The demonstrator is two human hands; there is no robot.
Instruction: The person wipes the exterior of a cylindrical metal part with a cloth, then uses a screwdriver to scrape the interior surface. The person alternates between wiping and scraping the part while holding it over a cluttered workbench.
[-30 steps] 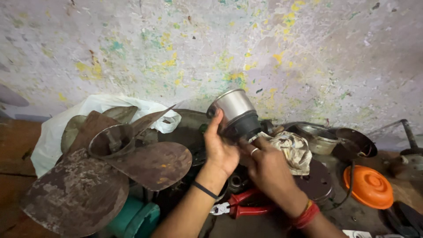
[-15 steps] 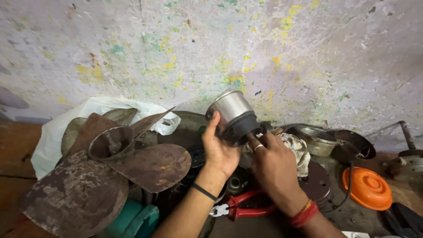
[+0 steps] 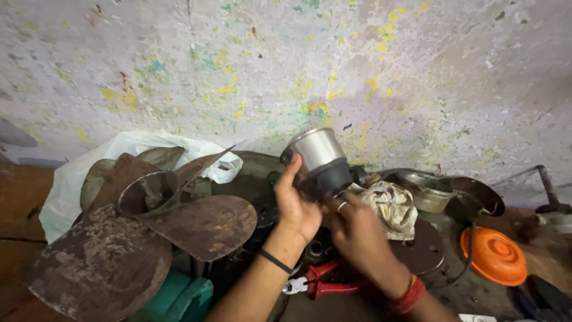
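My left hand [image 3: 296, 204] grips a steel mixer jar [image 3: 319, 156] with a black base, tilted with its mouth toward the wall. At the jar's black underside my right hand [image 3: 357, 229], wearing a ring, has its fingers closed; whatever they pinch is hidden. A dirty crumpled rag [image 3: 393, 206] lies just behind the right hand. Red-handled pliers [image 3: 319, 284] rest below both wrists.
A rusty fan blade assembly [image 3: 143, 232] fills the left side, with a white plastic bag [image 3: 107, 167] behind it and a teal object [image 3: 179, 298] under it. An orange round lid [image 3: 492, 255] and metal bowls [image 3: 432, 191] sit at the right. A peeling painted wall stands close behind.
The jar stays held in the left hand. My right hand has shifted from the rag side in closer under the jar's base.
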